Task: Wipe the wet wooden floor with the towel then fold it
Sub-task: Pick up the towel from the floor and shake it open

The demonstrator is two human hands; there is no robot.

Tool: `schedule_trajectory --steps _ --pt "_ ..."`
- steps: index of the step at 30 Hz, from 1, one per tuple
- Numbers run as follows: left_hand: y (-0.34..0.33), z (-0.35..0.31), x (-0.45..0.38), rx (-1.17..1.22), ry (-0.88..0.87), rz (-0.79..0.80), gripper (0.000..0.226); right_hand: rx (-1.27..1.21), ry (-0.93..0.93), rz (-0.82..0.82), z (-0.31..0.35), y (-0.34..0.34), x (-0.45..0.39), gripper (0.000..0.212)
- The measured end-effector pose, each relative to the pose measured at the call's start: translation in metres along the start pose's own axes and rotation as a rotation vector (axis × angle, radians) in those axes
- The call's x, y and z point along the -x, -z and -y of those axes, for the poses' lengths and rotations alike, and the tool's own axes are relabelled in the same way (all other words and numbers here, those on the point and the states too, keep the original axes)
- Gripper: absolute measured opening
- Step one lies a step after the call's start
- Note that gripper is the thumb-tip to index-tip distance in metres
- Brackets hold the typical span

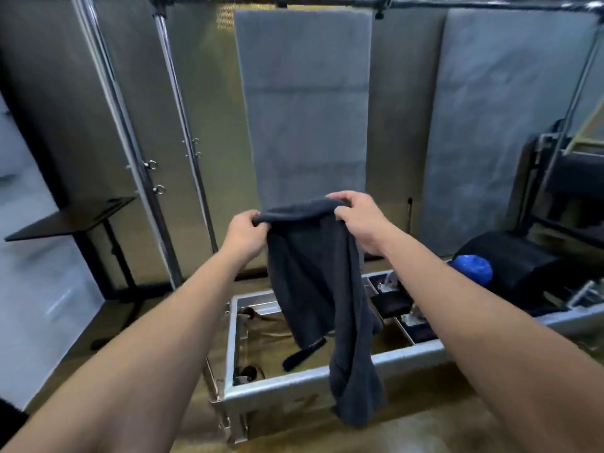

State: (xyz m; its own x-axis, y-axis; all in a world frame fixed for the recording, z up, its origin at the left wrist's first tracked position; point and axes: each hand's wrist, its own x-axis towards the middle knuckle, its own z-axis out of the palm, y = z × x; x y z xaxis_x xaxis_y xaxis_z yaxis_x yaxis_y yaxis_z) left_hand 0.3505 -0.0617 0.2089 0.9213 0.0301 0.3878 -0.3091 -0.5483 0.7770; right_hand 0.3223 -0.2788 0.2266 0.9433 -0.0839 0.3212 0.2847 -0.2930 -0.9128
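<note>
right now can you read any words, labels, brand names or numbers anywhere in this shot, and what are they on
None can be read.
Dark towel, held up by the left hand and right hand: no label or print shows.
Grey wall panels: plain.
Metal frame on the floor: no marking legible.
Blue object at right: blurred, nothing readable.
Black stand tray at left: no text visible.

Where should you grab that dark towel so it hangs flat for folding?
Probably the two top corners. The towel hangs bunched from its top edge, gripped by the left hand and right hand close together. Sliding each grip outward along that edge to a corner, coming from the sides, should let it drop flat above the metal frame.
</note>
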Motion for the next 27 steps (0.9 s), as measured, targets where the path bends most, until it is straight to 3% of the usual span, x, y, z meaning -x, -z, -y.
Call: schedule_trajectory --steps 3,4,6,7,8,10,12,15,20,21,24,27 --pt "0.058 -0.054 -0.013 0.387 -0.030 -0.118 0.009 -0.175 0.047 -0.065 0.067 0.027 -0.002 0.040" --pt "0.073 -0.066 -0.008 0.516 -0.055 -0.084 0.017 -0.222 0.049 -0.029 0.082 0.036 0.002 0.059" --pt "0.088 -0.063 0.020 0.536 0.015 0.174 0.067 -0.095 -0.063 0.089 0.083 0.051 0.027 0.103" --pt "0.088 -0.048 0.045 0.477 0.115 0.338 0.084 -0.012 -0.135 0.171 0.064 0.048 0.049 0.109" --pt "0.085 -0.026 0.073 0.368 0.218 0.498 0.085 0.074 -0.224 0.276 0.035 0.040 0.080 0.098" --pt "0.084 0.020 0.126 0.153 0.357 0.662 0.056 0.334 -0.433 0.454 -0.026 0.014 0.147 0.056" --pt "0.095 0.045 0.159 0.033 0.432 0.605 0.023 0.427 -0.529 0.434 -0.060 -0.003 0.198 0.041" --pt "0.130 0.043 0.169 0.154 0.500 0.509 0.019 0.227 -0.511 0.322 -0.044 -0.018 0.226 0.046" --pt "0.201 -0.010 0.143 0.347 0.351 0.183 0.014 -0.209 -0.248 0.118 0.060 -0.010 0.210 0.028" --pt "0.213 -0.020 0.141 0.302 0.279 0.118 0.018 -0.264 -0.195 0.098 0.077 -0.008 0.209 0.024" --pt "0.236 -0.051 0.155 0.200 0.057 0.043 0.057 -0.272 -0.045 0.075 0.107 -0.012 0.211 0.020" --pt "0.227 -0.090 0.176 0.179 -0.157 0.242 0.070 -0.033 0.139 0.103 0.125 -0.025 0.215 0.021"
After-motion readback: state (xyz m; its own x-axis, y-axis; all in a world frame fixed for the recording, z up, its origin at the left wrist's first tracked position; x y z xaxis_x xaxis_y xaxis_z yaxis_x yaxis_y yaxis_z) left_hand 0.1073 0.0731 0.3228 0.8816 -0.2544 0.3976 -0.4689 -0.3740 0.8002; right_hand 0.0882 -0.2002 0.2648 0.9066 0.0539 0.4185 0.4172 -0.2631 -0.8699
